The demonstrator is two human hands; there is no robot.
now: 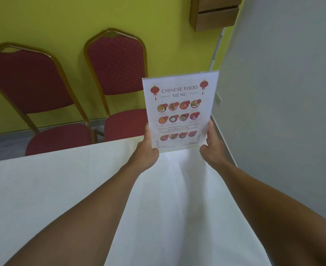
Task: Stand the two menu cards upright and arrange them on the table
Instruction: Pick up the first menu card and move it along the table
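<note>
White menu card (one) upright between left hand, right hand.

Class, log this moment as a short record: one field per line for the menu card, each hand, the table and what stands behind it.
menu card: one visible menu card, upright, print facing the camera, at the table's far edge
left hand: left hand grips the card's lower left edge
right hand: right hand grips its lower right edge
table: white tablecloth
behind: two red chairs against a yellow-green wall
second card: not in view
</note>
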